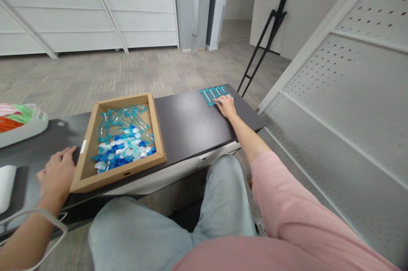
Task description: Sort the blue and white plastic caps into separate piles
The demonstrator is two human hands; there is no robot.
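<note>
On the dark tabletop at the right, a row of clear blue plastic tubes (213, 93) lies side by side. My right hand (226, 105) is over the near side of the row, fingers bent and closed on the end of one tube; the hand partly hides the contact. My left hand (60, 169) rests on the table against the left side of a cardboard box (157, 128), its fingers stretched out and holding nothing. Inside the box are clear curved tubes (123, 118) and a heap of blue, white and clear connector pieces (119, 152).
A white basket (40, 122) with colourful contents stands at the far left. Nearer is a white object (6, 186), cut off by the frame. A white cable (60, 222) crosses my left forearm. To the right rise a black metal stand (264, 45) and a perforated panel (350, 105).
</note>
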